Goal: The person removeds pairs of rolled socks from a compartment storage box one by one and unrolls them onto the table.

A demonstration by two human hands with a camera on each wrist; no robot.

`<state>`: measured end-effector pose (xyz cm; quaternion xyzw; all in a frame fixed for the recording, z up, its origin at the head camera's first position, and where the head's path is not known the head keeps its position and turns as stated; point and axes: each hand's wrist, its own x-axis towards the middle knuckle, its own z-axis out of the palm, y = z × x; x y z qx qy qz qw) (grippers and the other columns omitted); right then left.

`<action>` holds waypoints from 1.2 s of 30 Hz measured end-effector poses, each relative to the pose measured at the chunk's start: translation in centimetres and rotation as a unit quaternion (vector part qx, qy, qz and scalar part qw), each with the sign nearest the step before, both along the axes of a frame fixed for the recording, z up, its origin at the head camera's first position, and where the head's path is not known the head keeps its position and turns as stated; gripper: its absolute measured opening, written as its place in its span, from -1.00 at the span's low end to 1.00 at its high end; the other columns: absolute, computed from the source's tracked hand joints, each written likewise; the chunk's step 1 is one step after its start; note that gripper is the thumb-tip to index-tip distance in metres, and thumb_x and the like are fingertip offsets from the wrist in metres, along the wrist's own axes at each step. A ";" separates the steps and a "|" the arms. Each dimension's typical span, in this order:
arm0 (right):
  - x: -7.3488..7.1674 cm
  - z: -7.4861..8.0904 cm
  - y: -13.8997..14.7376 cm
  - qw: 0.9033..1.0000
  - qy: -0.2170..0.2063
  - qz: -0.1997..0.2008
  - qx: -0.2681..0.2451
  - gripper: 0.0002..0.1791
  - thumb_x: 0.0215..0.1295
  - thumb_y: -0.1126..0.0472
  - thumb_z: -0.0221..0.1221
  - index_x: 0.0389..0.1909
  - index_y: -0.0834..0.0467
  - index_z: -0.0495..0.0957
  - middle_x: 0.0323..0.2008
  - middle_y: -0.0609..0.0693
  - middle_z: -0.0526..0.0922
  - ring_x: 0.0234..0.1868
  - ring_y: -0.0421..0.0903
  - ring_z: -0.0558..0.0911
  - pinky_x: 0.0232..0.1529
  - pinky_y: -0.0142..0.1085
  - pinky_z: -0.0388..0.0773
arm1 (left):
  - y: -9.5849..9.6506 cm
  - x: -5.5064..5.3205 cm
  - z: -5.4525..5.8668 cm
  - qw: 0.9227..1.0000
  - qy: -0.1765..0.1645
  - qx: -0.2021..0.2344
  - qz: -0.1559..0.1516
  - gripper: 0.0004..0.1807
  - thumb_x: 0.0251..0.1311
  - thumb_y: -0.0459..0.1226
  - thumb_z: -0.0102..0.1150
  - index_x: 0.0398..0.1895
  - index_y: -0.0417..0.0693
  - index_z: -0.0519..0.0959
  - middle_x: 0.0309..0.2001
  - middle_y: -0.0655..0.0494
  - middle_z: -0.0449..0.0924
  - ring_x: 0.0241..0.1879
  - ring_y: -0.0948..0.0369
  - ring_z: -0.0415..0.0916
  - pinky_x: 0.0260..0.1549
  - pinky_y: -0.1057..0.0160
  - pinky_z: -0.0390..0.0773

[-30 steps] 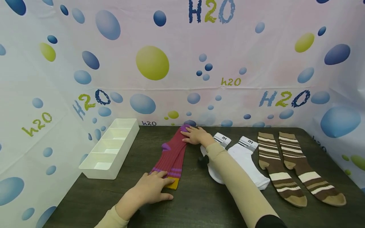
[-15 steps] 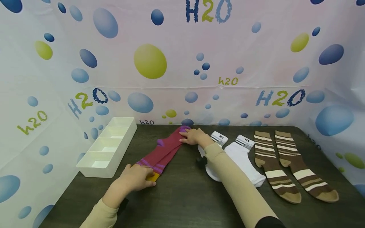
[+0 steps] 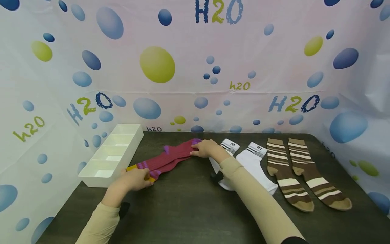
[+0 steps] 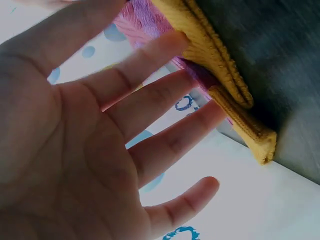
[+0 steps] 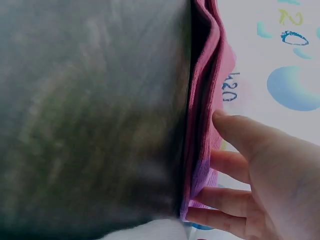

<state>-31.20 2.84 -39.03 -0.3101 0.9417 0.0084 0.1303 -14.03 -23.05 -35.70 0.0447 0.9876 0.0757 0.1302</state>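
A pair of magenta socks [image 3: 170, 157] with purple bands and yellow toes lies slantwise across the dark table, one sock overlapping the other. At the toe end, my left hand [image 3: 134, 179] touches the socks with its fingertips. The left wrist view shows that hand's fingers [image 4: 170, 102] straight and spread against the yellow toe part [image 4: 215, 50]. My right hand [image 3: 207, 148] rests its fingertips on the purple cuff end. In the right wrist view, the layered sock edges [image 5: 207, 95] stand beside the right hand [image 5: 270, 175], its fingers extended against them.
A white divided box [image 3: 131, 149] stands at the table's left edge. White ankle socks [image 3: 251, 164] lie partly under the right forearm. Brown striped socks [image 3: 317, 169] lie farther right. A bubble-patterned curtain [image 3: 189, 44] closes off the back of the table [image 3: 189, 213].
My left hand has moved left and away from me, swinging the sock toes toward the box. The magenta socks now slant more sideways. My right hand has stayed at the cuff end.
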 end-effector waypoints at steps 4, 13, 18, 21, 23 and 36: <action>0.6 0.1 0.0 1.000 0.009 0.007 0.000 -0.40 0.42 -0.29 -0.07 0.39 -0.14 0.35 0.35 0.00 0.44 0.39 0.05 0.40 0.39 0.04 0.27 | -0.3 -0.5 0.2 1.000 -0.004 0.006 0.010 -0.79 0.24 -0.15 0.21 -0.31 -0.06 0.43 -0.50 0.12 0.48 -0.41 0.17 0.41 -0.13 -0.23 0.28; 2.7 0.1 0.0 0.999 0.020 0.026 0.020 -0.41 0.39 -0.31 -0.04 0.33 -0.15 0.43 0.25 -0.05 0.56 0.31 0.00 0.49 0.30 -0.01 0.38 | 0.0 -1.3 -1.0 0.999 0.017 -0.031 0.018 -0.59 0.30 -0.15 0.16 0.05 -0.24 0.38 -0.22 -0.17 0.67 -0.19 -0.04 0.60 -0.08 -0.28 0.36; 4.3 0.3 0.3 0.998 0.041 0.043 0.021 -0.46 0.37 -0.29 0.02 0.20 -0.10 0.55 0.12 -0.04 0.64 0.19 0.00 0.55 0.17 -0.03 0.46 | -0.1 -2.5 -1.5 0.999 0.018 -0.039 0.023 -0.45 0.21 -0.26 0.24 0.17 -0.30 0.28 -0.19 -0.24 0.66 -0.15 -0.13 0.60 -0.01 -0.31 0.37; 5.4 0.4 0.5 0.997 0.056 0.051 0.013 -0.49 0.35 -0.29 0.04 0.13 -0.08 0.61 0.09 -0.02 0.63 0.14 -0.01 0.53 0.13 -0.05 0.48 | -0.3 -3.4 -1.6 0.999 0.009 -0.048 0.017 -0.42 0.23 -0.33 0.16 0.30 -0.28 0.29 0.04 -0.30 0.60 0.02 -0.21 0.54 0.07 -0.37 0.34; 6.2 0.5 0.7 0.996 0.071 0.059 0.013 -0.49 0.34 -0.29 0.06 0.12 -0.10 0.62 0.07 -0.02 0.61 0.11 -0.03 0.52 0.10 -0.08 0.49 | -0.4 -3.9 -1.4 0.998 -0.002 -0.053 0.012 -0.46 0.26 -0.35 0.06 0.32 -0.26 0.34 0.19 -0.32 0.50 0.13 -0.25 0.48 0.10 -0.40 0.31; 10.4 0.5 2.3 0.987 0.104 0.122 0.011 -0.44 0.32 -0.29 0.07 0.20 -0.08 0.57 0.29 -0.08 0.50 0.40 -0.05 0.35 0.24 -0.04 0.41 | -0.4 -6.4 -0.4 0.996 -0.029 -0.083 -0.003 -0.48 0.31 -0.40 -0.10 0.36 -0.25 0.35 0.30 -0.38 0.36 0.17 -0.24 0.46 0.13 -0.32 0.36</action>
